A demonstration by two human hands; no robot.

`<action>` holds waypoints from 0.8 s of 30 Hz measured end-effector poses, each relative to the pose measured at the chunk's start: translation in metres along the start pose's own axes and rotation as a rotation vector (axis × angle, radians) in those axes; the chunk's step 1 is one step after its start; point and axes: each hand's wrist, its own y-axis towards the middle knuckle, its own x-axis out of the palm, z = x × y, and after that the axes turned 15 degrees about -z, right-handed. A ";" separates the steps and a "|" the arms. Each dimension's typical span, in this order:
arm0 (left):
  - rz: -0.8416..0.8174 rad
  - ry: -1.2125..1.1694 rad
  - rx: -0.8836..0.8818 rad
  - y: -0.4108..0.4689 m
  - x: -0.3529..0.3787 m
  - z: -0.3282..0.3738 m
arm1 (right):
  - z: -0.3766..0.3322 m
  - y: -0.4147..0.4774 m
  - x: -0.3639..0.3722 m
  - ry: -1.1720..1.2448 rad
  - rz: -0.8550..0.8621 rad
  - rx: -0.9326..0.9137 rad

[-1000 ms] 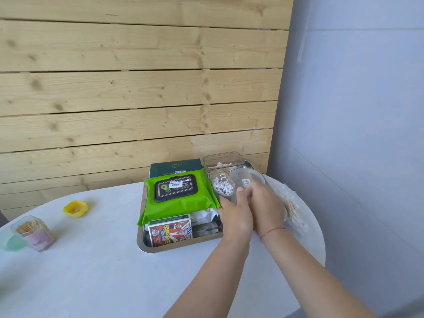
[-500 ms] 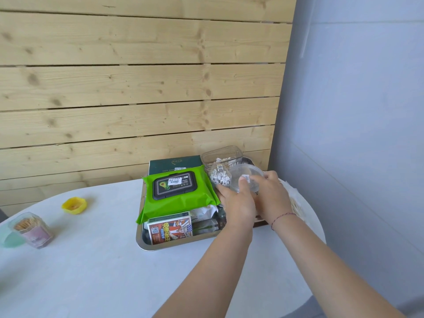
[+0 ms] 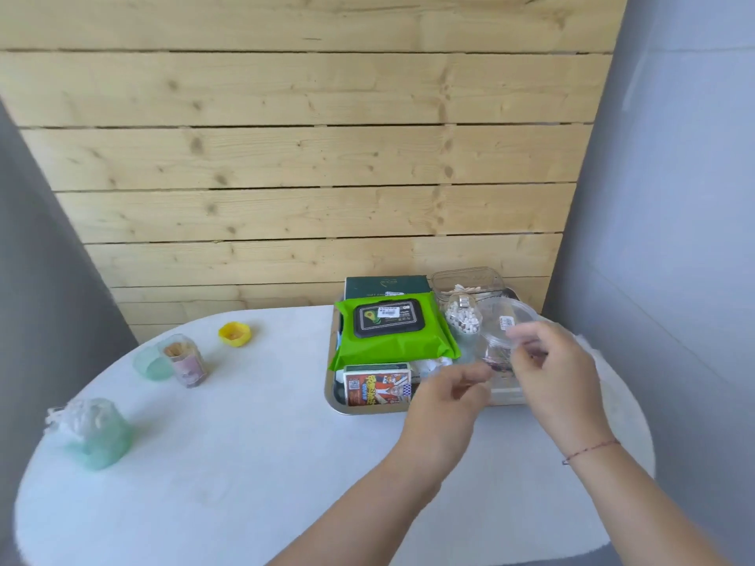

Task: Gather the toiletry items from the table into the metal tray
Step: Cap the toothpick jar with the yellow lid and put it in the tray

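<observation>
The metal tray [image 3: 331, 396] sits at the table's far right. It holds a green wet-wipe pack [image 3: 392, 347], a dark green box [image 3: 386, 284], a printed card box [image 3: 378, 389], a clear box of cotton swabs [image 3: 465, 281], a small jar of white pellets [image 3: 461, 318] and a round clear container [image 3: 504, 320] lying tilted. My left hand [image 3: 447, 402] hovers over the tray's front edge with loosely curled fingers, holding nothing. My right hand [image 3: 551, 369] is blurred, its loose fingertips at the round container's front rim.
On the white table [image 3: 253, 463], left side: a toothpick jar [image 3: 187, 361] beside a pale green lid [image 3: 148, 364], a yellow cap [image 3: 234, 333], and a pale green cup [image 3: 96, 433] with white stuff on top. Wooden planks stand behind; grey walls on both sides.
Both hands gripped the round clear container over the tray; now they have drawn back toward me and it lies in the tray. The view has swung left, showing more of the table.
</observation>
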 end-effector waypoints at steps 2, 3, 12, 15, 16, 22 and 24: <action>0.110 0.043 0.041 -0.017 -0.033 -0.003 | -0.029 -0.007 0.027 0.042 -0.103 -0.095; 0.170 0.056 0.044 -0.024 -0.048 -0.002 | -0.041 -0.009 0.040 0.055 -0.165 -0.135; 0.809 0.049 0.141 -0.079 -0.188 -0.018 | -0.152 0.000 0.177 0.121 -0.609 -0.229; 0.981 0.101 0.092 -0.074 -0.214 -0.035 | -0.165 0.022 0.217 0.090 -0.688 -0.160; 1.013 0.115 0.054 -0.071 -0.223 -0.040 | -0.168 0.031 0.234 0.080 -0.711 -0.126; 1.034 0.278 0.014 -0.044 -0.270 -0.064 | -0.167 0.072 0.320 0.000 -0.724 0.003; 1.027 0.327 0.005 -0.033 -0.287 -0.071 | -0.166 0.082 0.342 -0.069 -0.713 -0.014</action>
